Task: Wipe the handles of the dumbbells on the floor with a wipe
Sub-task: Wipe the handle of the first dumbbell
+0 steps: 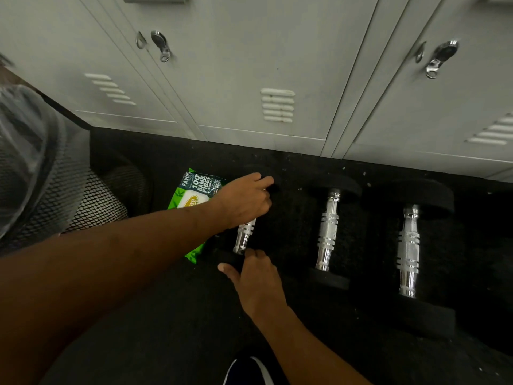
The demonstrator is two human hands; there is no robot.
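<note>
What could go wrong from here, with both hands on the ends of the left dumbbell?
1. The left hand and right hand hold the left dumbbell by its black ends; if it is set down carelessly, fingers could be pinched against the floor.
2. The pack of wipes lies right beside this dumbbell, so a roll might squash it.
3. No wipe shows in either hand, so the shiny handle may stay unwiped.

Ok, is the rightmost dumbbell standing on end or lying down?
Lying down. The rightmost dumbbell lies lengthwise on the floor, with both black heads resting on it and the chrome bar level between them.
</note>
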